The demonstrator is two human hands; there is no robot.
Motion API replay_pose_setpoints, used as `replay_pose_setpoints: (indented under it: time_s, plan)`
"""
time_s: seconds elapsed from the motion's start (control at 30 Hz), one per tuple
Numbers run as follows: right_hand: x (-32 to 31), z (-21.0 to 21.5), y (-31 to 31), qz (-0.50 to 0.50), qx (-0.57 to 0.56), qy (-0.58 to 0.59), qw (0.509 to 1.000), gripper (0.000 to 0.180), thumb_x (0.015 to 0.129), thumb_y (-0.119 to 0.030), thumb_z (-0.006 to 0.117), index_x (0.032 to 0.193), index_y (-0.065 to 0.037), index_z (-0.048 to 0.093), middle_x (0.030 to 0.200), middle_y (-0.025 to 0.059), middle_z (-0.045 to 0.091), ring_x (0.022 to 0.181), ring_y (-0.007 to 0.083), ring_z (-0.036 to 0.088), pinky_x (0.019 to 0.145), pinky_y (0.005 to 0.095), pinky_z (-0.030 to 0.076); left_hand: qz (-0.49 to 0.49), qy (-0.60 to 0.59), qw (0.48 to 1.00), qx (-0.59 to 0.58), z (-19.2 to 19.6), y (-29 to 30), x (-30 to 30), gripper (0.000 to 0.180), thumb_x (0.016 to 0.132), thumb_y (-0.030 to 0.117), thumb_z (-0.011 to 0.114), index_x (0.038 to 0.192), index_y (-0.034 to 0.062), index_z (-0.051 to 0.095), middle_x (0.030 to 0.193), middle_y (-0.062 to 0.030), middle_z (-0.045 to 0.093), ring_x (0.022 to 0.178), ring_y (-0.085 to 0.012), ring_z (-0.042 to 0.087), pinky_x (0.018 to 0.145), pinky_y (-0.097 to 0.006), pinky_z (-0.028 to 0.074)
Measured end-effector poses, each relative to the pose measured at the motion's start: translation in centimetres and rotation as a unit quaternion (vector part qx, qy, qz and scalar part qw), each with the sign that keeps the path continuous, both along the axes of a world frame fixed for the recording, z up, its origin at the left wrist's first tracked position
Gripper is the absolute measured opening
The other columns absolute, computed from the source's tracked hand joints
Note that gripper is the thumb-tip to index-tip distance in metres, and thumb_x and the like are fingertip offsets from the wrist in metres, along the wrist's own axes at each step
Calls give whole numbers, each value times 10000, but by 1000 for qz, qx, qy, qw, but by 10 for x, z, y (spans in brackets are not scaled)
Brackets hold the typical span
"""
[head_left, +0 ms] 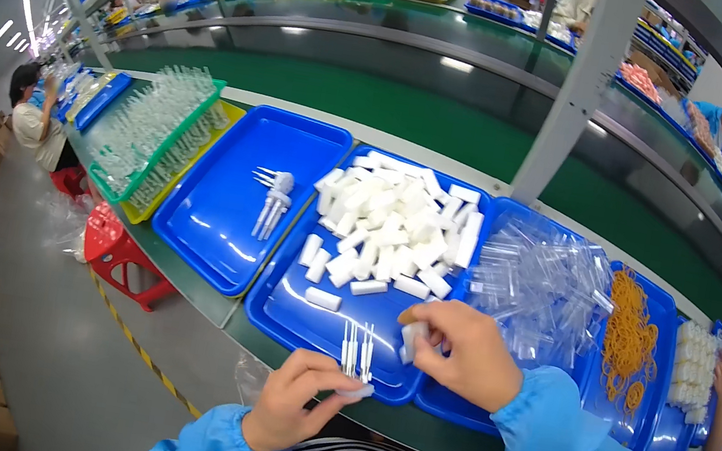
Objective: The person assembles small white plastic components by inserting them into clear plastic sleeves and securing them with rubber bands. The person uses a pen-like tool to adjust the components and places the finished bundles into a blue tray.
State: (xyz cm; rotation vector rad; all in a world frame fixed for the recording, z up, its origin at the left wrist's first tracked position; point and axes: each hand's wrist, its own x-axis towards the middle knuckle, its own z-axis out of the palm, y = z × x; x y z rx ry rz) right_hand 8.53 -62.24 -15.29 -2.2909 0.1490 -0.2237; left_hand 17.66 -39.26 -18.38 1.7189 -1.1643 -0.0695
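Note:
My left hand [296, 398] pinches a small whitish base piece [359, 389]. From it several thin white rods with narrow metallic-looking tips [358, 348] stand upright. Just to the right, my right hand [466, 351] is closed around a short white piece [412, 339], partly hidden by the fingers. Both hands are over the front part of a blue tray [292, 304]. A heap of white cylinders [399, 222] fills that tray's far part, with a few lying loose nearer me.
Left of it, another blue tray [191, 222] holds a few rod pieces [272, 202]. Beyond stands a green rack [210, 107] of clear tubes. To the right are clear plastic sleeves [540, 287], orange rubber bands [630, 334] and pale parts [693, 368]. A metal post [580, 95] rises behind.

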Motion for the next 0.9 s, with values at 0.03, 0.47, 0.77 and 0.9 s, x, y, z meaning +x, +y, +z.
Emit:
replay_pose_setpoints:
  time_s: [0.03, 0.47, 0.77, 0.9]
  plan:
    - [-5, 6, -1, -51, 106, 22, 993, 314, 815, -62, 701, 1123, -42, 640, 893, 75, 677, 769, 149, 652, 688, 287, 519, -24, 7, 1000, 3, -2, -2, -5, 315, 704, -42, 820, 977, 86, 727, 939, -71, 619, 817, -197, 633, 702, -293, 524]
    - [-55, -5, -12, -119, 422, -8, 899, 262, 980, -94, 616, 1209, 28, 657, 1032, 108, 706, 824, 118, 670, 743, 249, 566, -142, 94, 985, 26, 4, -26, -26, 289, 784, 3, 794, 1044, 123, 761, 990, -47, 544, 843, -156, 594, 705, -260, 517]
    - [-55, 3, 0, -21, 152, -63, 986, 234, 948, -42, 614, 1168, -13, 689, 1005, 156, 710, 779, 225, 682, 729, 305, 555, -82, 105, 991, -6, -17, -23, -22, 344, 767, -66, 782, 1048, 52, 624, 984, -103, 568, 946, -206, 608, 808, -291, 504]
    - [-52, -8, 24, -1, 36, -134, 990, 299, 915, 7, 595, 1213, 2, 626, 945, 140, 677, 774, 303, 637, 690, 366, 539, -80, 42, 995, -52, -20, -22, -21, 374, 745, -83, 785, 1042, 54, 604, 1005, -121, 583, 902, -220, 625, 799, -296, 512]
